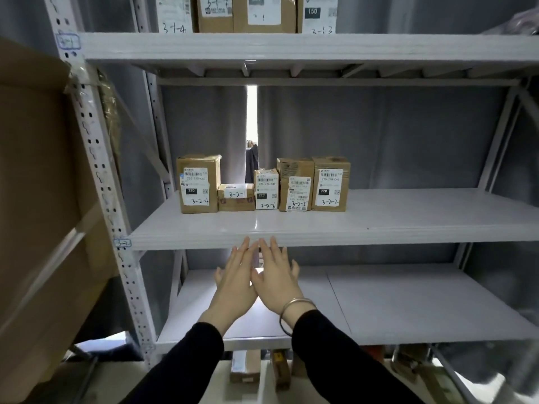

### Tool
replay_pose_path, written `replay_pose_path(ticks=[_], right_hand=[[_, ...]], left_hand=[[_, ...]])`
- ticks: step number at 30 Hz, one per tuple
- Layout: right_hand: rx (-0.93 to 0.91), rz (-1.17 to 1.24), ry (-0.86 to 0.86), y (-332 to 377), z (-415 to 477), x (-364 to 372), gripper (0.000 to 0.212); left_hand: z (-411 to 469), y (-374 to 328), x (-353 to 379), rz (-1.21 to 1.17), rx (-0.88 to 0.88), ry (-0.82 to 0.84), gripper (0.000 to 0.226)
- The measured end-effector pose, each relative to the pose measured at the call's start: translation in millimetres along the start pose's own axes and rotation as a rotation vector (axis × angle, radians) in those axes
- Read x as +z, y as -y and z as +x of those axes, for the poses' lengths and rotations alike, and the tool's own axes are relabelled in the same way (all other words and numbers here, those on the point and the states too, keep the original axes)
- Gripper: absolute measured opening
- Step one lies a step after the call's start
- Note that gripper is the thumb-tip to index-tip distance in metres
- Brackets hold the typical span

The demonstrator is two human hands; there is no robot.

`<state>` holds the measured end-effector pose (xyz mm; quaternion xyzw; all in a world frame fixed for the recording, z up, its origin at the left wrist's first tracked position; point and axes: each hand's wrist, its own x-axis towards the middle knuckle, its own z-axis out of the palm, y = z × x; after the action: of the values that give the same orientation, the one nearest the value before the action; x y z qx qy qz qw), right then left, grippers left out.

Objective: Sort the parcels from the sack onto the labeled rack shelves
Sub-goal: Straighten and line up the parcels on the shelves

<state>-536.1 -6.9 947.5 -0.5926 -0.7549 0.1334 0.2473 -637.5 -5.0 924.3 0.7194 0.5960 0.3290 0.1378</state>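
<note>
Reaching forward, the fingers (243, 249) of both hands lie straight and close together, holding nothing. Their tips overlap the near edge of the middle shelf (408, 225); whether they touch it cannot be told. The left hand (234, 277) and right hand (277, 275) are flat, backs up, side by side and touching along their inner edges. A bracelet (294, 306) rings the right wrist, and black sleeves (189, 360) cover both forearms.

Farther back on the middle shelf, left of its centre, five parcels stand in a touching row with their labels facing near. From the left they are 3-2-4 (197, 185), the low 3-2-1 (236, 196), 3-2-6 (266, 189), 3-2-5 (296, 185) and 3-2-2 (330, 183).

The top shelf (291, 48) carries more parcels, cut off by the frame, among them 3-1-4 (175, 13) and 3-1-3 (319, 16). The lower shelf (408, 301) lies beneath the hands, and under it a few blurred floor parcels (245, 370) show.

On the left post (96, 158), a tag (122, 243) reading 3-2 sits level with the middle shelf. A large box (35, 199) leans in at far left. A grey curtain (379, 135) hangs behind the rack, parted by a narrow bright gap.
</note>
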Motion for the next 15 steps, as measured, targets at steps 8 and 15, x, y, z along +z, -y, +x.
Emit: replay_pose_path(ticks=[8, 15], right_hand=[[0.026, 0.013, -0.006, -13, -8, -8, 0.060], [0.042, 0.025, 0.004, -26, -21, -4, 0.062]], left_hand=[[-4, -14, 8, 0.001, 0.023, 0.017, 0.069], [-14, -17, 21, 0.018, 0.009, 0.041, 0.069]])
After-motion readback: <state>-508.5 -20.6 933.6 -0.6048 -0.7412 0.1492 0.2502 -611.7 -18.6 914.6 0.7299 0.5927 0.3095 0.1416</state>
